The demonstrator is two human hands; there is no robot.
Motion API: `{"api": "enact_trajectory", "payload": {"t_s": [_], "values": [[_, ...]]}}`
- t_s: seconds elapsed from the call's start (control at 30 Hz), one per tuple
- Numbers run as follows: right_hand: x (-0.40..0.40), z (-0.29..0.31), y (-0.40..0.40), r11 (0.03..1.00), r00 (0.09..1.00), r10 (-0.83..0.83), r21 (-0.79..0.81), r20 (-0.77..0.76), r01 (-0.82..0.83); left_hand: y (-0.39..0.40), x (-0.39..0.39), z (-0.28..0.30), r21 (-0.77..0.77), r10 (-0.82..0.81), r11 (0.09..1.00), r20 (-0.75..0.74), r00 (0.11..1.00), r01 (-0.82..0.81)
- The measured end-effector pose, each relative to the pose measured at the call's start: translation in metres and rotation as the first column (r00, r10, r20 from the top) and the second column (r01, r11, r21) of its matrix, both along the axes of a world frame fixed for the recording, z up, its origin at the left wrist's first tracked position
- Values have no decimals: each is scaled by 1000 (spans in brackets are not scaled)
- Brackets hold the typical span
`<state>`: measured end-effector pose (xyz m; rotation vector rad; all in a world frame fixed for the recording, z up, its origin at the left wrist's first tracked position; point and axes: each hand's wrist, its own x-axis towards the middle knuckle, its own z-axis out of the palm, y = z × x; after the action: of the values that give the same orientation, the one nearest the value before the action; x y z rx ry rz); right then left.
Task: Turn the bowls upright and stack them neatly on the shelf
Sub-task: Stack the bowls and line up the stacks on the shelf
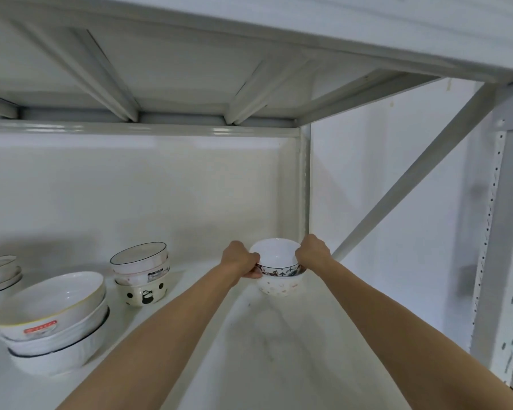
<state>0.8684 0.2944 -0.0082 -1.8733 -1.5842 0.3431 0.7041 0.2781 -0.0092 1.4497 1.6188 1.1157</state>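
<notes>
Both hands, left (pixel 241 259) and right (pixel 313 252), gripping upright patterned bowl (pixel 276 255) atop dotted bowl (pixel 280 287).

Upright white bowl (pixel 276 253) nested in dotted bowl (pixel 280 287), far shelf (pixel 279 350) corner

I am facing a white wall (pixel 382 179), with a grey diagonal brace (pixel 412 179) and perforated upright (pixel 492 232) standing right.

**Bare arms, nothing worn**

Two forearms show from elbow to wrist, uncovered along their whole visible length, with no sleeve edge in sight. The left hand (pixel 240 258) and right hand (pixel 313 252) are bare: no glove, ring, watch or band is visible on either.
</notes>
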Motion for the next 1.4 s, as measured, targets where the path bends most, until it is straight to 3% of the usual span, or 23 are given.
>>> {"api": "enact_trajectory", "payload": {"t_s": [0.27, 0.43, 0.57, 0.67, 0.8, 0.93, 1.2, 1.4], "values": [[-1, -1, -4, 998, 994, 5, -57, 108, 1, 4, 1, -3, 10, -18, 1000, -108, 994, 19], [-7, 1, -9, 994, 983, -61, 103, 172, 43, -9, -6, -4, 111, 5, 994, -135, 991, 10], [-43, 20, -16, 942, 991, 30, 327, 134, -72, -30, -21, 14, 274, 69, 960, -19, 997, -61], [-86, 40, -29, 905, 975, 220, 365, 40, -219, -58, -37, 36, 358, 66, 928, 113, 991, -103], [-146, 61, -57, 833, 837, 515, 336, -185, -439, -108, -89, 60, 439, 63, 888, 181, 981, -138], [-197, 75, -99, 731, 684, 681, 298, -262, -614, -154, -155, 67, 475, 141, 853, 193, 971, -218], [-310, 97, -166, 556, 487, 831, 364, -270, -747, -211, -293, 52, 455, 302, 793, 283, 910, -405], [-452, 71, -200, 484, 413, 867, 276, -278, -831, -249, -419, 17, 276, 382, 865, 177, 907, -419]]}}
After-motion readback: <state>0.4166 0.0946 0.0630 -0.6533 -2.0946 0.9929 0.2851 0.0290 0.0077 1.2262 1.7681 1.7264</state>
